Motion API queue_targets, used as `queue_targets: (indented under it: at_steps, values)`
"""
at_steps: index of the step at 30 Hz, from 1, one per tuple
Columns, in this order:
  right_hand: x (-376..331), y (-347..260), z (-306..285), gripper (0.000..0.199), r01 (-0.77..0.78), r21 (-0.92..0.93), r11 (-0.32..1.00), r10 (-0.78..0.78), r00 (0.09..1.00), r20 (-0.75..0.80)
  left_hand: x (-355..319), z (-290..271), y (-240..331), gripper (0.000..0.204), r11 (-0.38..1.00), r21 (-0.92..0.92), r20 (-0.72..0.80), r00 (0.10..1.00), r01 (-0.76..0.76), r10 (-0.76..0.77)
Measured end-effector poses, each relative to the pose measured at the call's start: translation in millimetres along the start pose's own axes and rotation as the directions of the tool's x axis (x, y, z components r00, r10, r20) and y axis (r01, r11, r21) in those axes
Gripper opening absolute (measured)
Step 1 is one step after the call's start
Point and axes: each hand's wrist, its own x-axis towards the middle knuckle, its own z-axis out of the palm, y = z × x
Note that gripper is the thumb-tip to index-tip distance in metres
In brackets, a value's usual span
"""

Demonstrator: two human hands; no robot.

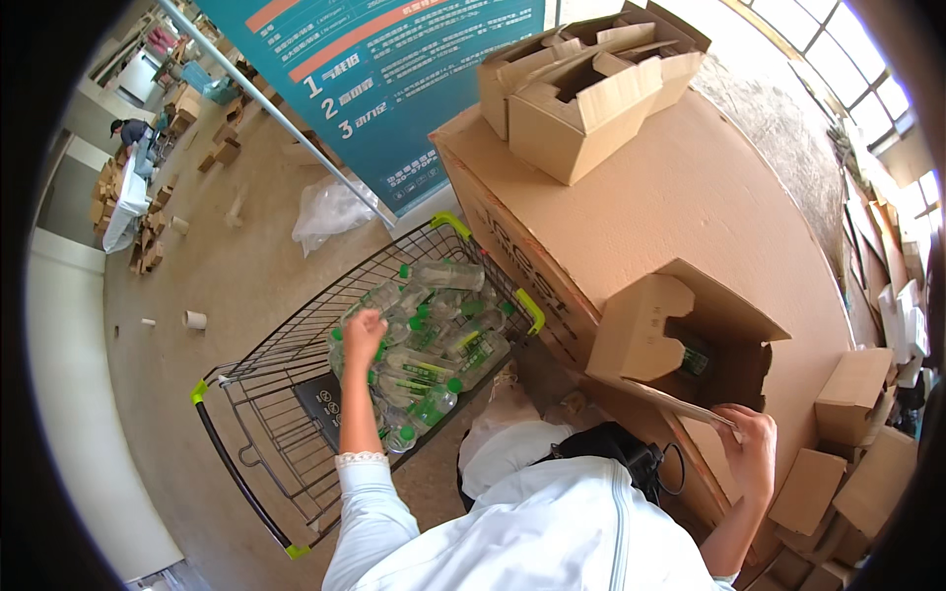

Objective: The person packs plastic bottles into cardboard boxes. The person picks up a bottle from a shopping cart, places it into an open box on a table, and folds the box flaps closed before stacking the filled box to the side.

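Observation:
Many clear plastic bottles with green caps (pixel 419 369) lie heaped in the wire shopping cart (pixel 266 389). My left hand (pixel 365 335) reaches over the heap with its fingers closed; whatever is in them is hidden by the hand. At the right, a cardboard box (pixel 631 330) stands open on a large brown carton (pixel 680 212). A green-labelled bottle (pixel 696 360) shows partly inside that box, whose shadowed depth hides the rest. My right hand (pixel 751 448) grips a flap at the box's near edge, fingers closed around the cardboard.
Two more open cardboard boxes (pixel 581 123) sit at the large carton's far end. A blue-green banner (pixel 384 89) rises behind the cart. Several boxes (pixel 852 389) are piled at the right. Clear plastic sheeting (pixel 335 212) lies on the floor; a person (pixel 138 138) bends far left.

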Motion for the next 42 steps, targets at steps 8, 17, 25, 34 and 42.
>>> queue_targets:
  at_steps: [8,17,25,34,42]
  values:
    - [0,-14,5,0.017,-0.123,-0.051,0.991,0.122,0.992,-0.021,62,48,-56,0.060,0.760,0.650,-0.181,0.976,0.024,0.123]
    - [-6,-12,7,0.020,-0.156,-0.150,0.976,0.146,0.987,-0.072,109,74,-89,0.026,0.476,0.875,-0.208,0.954,0.084,0.214]
    - [-11,-8,5,0.017,-0.118,-0.190,0.975,0.112,0.993,-0.039,68,46,-37,0.088,0.675,0.737,-0.106,0.992,0.027,0.075]
    - [-17,8,7,0.016,-0.017,-0.179,0.984,0.015,1.000,-0.010,12,-20,91,0.065,0.833,-0.086,-0.498,0.748,-0.546,0.439]
    - [-17,21,19,0.019,0.169,-0.250,0.953,-0.205,0.971,-0.124,-154,14,358,0.080,0.058,-0.904,-0.262,0.656,-0.424,0.708]
